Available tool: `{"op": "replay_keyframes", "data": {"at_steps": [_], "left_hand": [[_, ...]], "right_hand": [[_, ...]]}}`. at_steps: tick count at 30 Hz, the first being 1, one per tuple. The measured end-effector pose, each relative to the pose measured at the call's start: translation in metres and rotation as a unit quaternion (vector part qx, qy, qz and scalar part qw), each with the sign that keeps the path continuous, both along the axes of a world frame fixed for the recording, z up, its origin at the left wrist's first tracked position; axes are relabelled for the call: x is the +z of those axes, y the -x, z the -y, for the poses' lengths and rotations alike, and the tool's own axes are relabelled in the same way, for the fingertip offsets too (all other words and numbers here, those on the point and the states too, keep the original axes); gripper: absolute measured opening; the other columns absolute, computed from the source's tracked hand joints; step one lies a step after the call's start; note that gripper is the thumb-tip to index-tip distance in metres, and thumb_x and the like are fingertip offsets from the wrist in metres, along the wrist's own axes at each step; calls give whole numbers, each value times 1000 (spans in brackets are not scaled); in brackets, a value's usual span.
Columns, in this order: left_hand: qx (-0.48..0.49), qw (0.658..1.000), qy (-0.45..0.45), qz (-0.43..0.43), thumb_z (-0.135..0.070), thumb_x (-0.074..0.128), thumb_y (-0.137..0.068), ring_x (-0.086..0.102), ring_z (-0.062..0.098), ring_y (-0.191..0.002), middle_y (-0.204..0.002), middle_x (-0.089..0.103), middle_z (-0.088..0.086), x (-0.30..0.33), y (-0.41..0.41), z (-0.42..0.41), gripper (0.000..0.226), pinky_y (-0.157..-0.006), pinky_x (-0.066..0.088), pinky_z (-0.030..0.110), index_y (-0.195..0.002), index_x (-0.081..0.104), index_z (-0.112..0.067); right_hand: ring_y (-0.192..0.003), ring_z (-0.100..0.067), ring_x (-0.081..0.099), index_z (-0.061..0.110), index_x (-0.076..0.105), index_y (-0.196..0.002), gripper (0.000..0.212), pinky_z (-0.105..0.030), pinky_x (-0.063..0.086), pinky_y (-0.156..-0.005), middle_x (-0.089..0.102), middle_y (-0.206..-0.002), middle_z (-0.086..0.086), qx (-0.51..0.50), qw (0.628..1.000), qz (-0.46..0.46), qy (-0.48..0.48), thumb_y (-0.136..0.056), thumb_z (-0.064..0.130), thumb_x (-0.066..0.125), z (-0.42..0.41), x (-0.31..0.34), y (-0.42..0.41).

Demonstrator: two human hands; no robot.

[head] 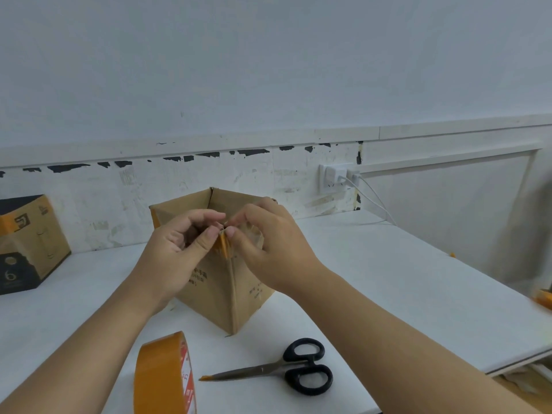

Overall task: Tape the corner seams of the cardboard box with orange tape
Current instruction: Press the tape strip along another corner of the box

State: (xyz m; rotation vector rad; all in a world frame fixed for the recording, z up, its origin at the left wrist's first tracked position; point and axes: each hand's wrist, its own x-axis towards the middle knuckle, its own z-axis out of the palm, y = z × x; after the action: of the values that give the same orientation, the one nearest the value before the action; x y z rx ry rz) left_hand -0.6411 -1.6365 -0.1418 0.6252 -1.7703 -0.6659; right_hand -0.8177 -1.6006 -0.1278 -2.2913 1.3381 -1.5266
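Note:
An open brown cardboard box stands on the white table with one vertical corner facing me. A short strip of orange tape sits at the top of that near corner. My left hand and my right hand meet at the strip, thumbs and forefingers pinching it against the corner's top edge. A roll of orange tape stands on edge at the table's front, left of black-handled scissors. Another orange strip shows on the box's left corner.
A second cardboard box with orange tape and a dark printed side stands at the left by the wall. A wall socket with white cables is behind right. The table's right edge slants away; something orange lies at the far right.

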Motion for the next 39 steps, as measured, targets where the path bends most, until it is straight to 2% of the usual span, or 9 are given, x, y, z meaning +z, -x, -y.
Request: {"op": "replay_keyframes", "data": {"at_steps": [9, 16, 21, 24, 28, 33, 39], "left_hand": [[10, 1000, 9, 8, -25, 58, -85, 62, 2, -85, -92, 69, -12, -2, 2, 0, 24, -76, 51, 13, -98, 69, -42], [18, 996, 22, 85, -26, 59, -83, 57, 13, -85, -93, 63, -7, 1, -7, -2, 29, -76, 50, 18, -104, 65, -45], [35, 986, 44, 159, -31, 64, -79, 53, 11, -83, -99, 57, -12, 4, -14, -3, 39, -78, 48, 21, -113, 59, -49], [65, 978, 68, 185, -36, 64, -77, 52, 10, -83, -93, 53, -17, 3, -15, 0, 43, -78, 44, 19, -115, 54, -54], [51, 980, 67, 180, -34, 65, -78, 54, 10, -83, -92, 54, -20, 1, -17, 0, 43, -78, 45, 27, -115, 54, -52], [69, 975, 81, 195, -37, 63, -79, 54, 9, -86, -92, 52, -25, 0, -14, -1, 41, -78, 44, 24, -114, 51, -55], [70, 975, 80, 196, -38, 67, -83, 55, 13, -90, -103, 53, -19, -4, -15, -4, 40, -80, 51, 29, -118, 51, -49]], "right_hand": [[-96, -10, 46, 25, 65, -97, 12, -27, 44, -79, 53, -100, 8, 7, 1000, 11, 4, -89, 33, 61, 0, -2, -1], [-107, -11, 44, 22, 59, -110, 23, -30, 44, -87, 49, -112, 7, 10, 1000, -16, -4, -89, 32, 63, -2, -6, -2], [-107, -4, 40, 25, 54, -117, 33, -22, 41, -87, 45, -116, 11, 19, 999, -47, -6, -87, 32, 65, -3, -12, 3], [-109, -7, 40, 23, 53, -119, 36, -25, 43, -86, 45, -119, 8, 2, 998, -60, 6, -86, 30, 66, -3, -12, 2], [-109, -6, 40, 22, 51, -121, 39, -22, 40, -87, 45, -121, 8, 12, 998, -67, 5, -86, 29, 66, -3, -13, 4], [-112, -10, 40, 21, 50, -122, 41, -22, 39, -87, 45, -124, 6, 1, 997, -78, 13, -85, 28, 67, -3, -14, 2], [-114, -8, 38, 23, 49, -124, 44, -20, 38, -90, 43, -125, 7, 11, 996, -86, 12, -84, 27, 68, -3, -15, 4]]}}
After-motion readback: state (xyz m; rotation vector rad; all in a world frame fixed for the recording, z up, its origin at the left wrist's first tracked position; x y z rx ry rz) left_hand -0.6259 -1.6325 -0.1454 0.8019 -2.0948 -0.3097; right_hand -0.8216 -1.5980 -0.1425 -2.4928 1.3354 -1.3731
